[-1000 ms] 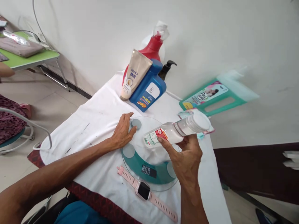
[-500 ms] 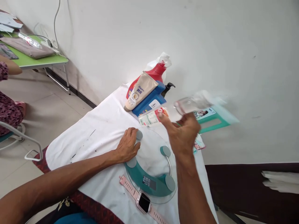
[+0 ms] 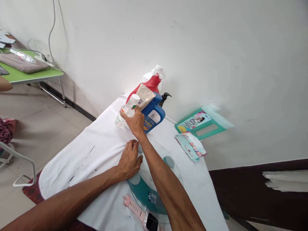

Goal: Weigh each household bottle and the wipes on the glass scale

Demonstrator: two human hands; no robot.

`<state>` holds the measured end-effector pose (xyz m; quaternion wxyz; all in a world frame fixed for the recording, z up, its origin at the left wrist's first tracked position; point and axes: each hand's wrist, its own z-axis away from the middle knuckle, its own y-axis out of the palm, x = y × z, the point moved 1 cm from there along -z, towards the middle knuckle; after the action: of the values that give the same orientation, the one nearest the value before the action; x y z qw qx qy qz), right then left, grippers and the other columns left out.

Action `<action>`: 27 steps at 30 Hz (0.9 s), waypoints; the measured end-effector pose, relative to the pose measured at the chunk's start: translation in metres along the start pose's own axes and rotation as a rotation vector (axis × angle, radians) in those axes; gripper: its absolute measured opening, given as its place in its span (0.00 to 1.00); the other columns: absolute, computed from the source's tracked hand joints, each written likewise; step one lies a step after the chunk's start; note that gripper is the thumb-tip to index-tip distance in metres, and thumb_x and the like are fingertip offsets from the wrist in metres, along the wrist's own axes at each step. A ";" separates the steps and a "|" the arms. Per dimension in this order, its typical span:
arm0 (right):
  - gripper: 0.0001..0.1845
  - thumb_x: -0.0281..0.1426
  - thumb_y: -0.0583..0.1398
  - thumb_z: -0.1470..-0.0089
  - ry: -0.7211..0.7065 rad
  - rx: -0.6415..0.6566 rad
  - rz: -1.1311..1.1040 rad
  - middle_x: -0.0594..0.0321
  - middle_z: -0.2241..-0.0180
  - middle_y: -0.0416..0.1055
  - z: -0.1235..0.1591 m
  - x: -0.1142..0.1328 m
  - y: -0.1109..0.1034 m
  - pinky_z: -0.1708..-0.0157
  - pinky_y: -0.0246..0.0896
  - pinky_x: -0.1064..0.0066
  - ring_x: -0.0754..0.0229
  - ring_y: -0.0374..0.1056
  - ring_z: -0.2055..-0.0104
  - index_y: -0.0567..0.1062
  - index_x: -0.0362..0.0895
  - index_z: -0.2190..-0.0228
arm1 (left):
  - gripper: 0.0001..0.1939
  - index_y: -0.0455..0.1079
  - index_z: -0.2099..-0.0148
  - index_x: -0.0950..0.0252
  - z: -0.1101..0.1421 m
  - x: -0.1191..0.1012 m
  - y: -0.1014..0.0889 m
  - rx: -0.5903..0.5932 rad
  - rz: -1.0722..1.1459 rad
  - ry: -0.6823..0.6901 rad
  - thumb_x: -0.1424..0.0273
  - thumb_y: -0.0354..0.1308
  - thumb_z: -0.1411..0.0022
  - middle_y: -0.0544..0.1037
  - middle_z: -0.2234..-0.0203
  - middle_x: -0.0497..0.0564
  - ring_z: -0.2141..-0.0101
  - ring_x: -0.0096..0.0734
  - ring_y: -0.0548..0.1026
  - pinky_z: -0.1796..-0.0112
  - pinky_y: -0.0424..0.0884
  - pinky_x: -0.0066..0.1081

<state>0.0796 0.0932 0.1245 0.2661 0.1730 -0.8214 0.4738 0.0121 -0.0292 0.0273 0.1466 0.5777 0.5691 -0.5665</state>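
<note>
My right hand [image 3: 136,122] grips a clear plastic bottle [image 3: 123,116] with a white cap and a printed label. The bottle is tilted at the far left of the table, in front of a cream-coloured tube [image 3: 145,96]. Beside that hand stand a blue bottle [image 3: 154,113] and a red bottle [image 3: 154,84]. My left hand [image 3: 130,160] lies on the left edge of a round glass scale [image 3: 146,192], fingers stretched out and thumb apart. My right forearm crosses over the scale and hides part of it. A pink-strapped watch [image 3: 134,208] lies at the scale's near edge.
A green jug [image 3: 209,127] leans by the wall on the right, with a soft wipes pack [image 3: 189,147] before it. A black pump top [image 3: 165,95] shows behind the blue bottle. A green table [image 3: 29,75] and part of a person are at far left.
My right hand has swung left with the clear bottle, from near the green jug to beside the tube. My left hand stays on the scale. The view has shifted slightly.
</note>
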 end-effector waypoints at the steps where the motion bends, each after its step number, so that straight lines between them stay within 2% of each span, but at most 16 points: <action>1: 0.25 0.46 0.73 0.48 0.009 0.002 0.020 0.48 0.56 0.83 0.000 0.000 0.000 0.50 0.72 0.53 0.40 0.80 0.52 0.70 0.47 0.58 | 0.24 0.60 0.38 0.62 0.000 0.001 0.000 -0.006 -0.002 0.008 0.77 0.56 0.35 0.68 0.42 0.62 0.40 0.56 0.70 0.38 0.73 0.60; 5: 0.25 0.45 0.73 0.45 0.010 0.027 0.061 0.45 0.55 0.82 0.002 -0.001 -0.004 0.48 0.72 0.52 0.39 0.80 0.49 0.70 0.45 0.57 | 0.25 0.60 0.38 0.60 -0.001 0.002 0.000 -0.034 -0.027 0.032 0.77 0.56 0.35 0.69 0.43 0.61 0.41 0.57 0.71 0.41 0.75 0.61; 8: 0.26 0.48 0.72 0.43 -0.019 0.037 0.020 0.47 0.53 0.81 0.006 -0.001 -0.008 0.46 0.72 0.52 0.41 0.80 0.47 0.71 0.43 0.56 | 0.25 0.59 0.38 0.61 -0.002 0.003 0.000 -0.032 -0.036 0.045 0.77 0.56 0.35 0.70 0.44 0.61 0.41 0.57 0.72 0.41 0.75 0.62; 12: 0.36 0.54 0.74 0.48 -0.054 0.036 -0.023 0.54 0.49 0.80 0.016 -0.003 -0.017 0.43 0.73 0.57 0.48 0.77 0.43 0.71 0.43 0.50 | 0.24 0.59 0.38 0.61 -0.003 0.007 -0.001 -0.038 -0.046 0.057 0.76 0.56 0.35 0.70 0.44 0.62 0.42 0.57 0.73 0.41 0.75 0.63; 15: 0.43 0.54 0.75 0.51 -0.053 0.006 -0.056 0.54 0.43 0.77 0.029 -0.018 -0.038 0.44 0.75 0.60 0.52 0.77 0.44 0.70 0.44 0.44 | 0.23 0.61 0.38 0.61 -0.005 0.009 -0.002 -0.040 -0.057 0.069 0.74 0.56 0.33 0.71 0.44 0.61 0.43 0.56 0.73 0.40 0.74 0.62; 17: 0.41 0.52 0.73 0.47 -0.026 -0.033 -0.074 0.52 0.41 0.76 0.038 -0.041 -0.062 0.48 0.77 0.60 0.53 0.78 0.47 0.69 0.45 0.42 | 0.23 0.61 0.37 0.60 -0.005 0.009 -0.003 -0.039 -0.060 0.086 0.73 0.56 0.32 0.71 0.42 0.61 0.40 0.56 0.72 0.38 0.73 0.61; 19: 0.34 0.50 0.70 0.43 0.033 -0.088 -0.055 0.51 0.42 0.77 0.044 -0.074 -0.096 0.49 0.77 0.60 0.53 0.77 0.48 0.70 0.45 0.45 | 0.23 0.61 0.35 0.60 -0.005 0.009 -0.004 -0.037 -0.068 0.095 0.71 0.56 0.31 0.70 0.40 0.62 0.38 0.56 0.72 0.37 0.72 0.61; 22: 0.28 0.50 0.68 0.44 0.241 -0.186 0.109 0.49 0.44 0.77 0.051 -0.137 -0.155 0.43 0.72 0.57 0.51 0.75 0.47 0.71 0.45 0.51 | 0.23 0.62 0.34 0.61 -0.005 0.008 -0.006 -0.030 -0.088 0.079 0.68 0.55 0.29 0.70 0.39 0.62 0.37 0.56 0.72 0.37 0.73 0.60; 24: 0.34 0.48 0.69 0.47 0.353 -0.237 0.193 0.40 0.40 0.72 0.053 -0.177 -0.191 0.34 0.64 0.48 0.44 0.69 0.37 0.69 0.42 0.47 | 0.23 0.63 0.34 0.61 -0.005 0.006 -0.008 -0.023 -0.088 0.064 0.66 0.55 0.28 0.70 0.39 0.62 0.37 0.56 0.73 0.37 0.74 0.60; 27: 0.56 0.50 0.76 0.62 0.522 -0.246 0.307 0.28 0.31 0.59 0.054 -0.230 -0.233 0.28 0.49 0.34 0.30 0.53 0.25 0.64 0.38 0.39 | 0.23 0.63 0.33 0.61 -0.005 0.003 -0.010 0.004 -0.078 0.029 0.64 0.55 0.28 0.70 0.38 0.63 0.37 0.57 0.73 0.40 0.76 0.60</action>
<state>0.3735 -0.0606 0.1238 0.4121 -0.1139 -0.7929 0.4342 0.0055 -0.0205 0.0309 0.1148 0.5636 0.5922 -0.5643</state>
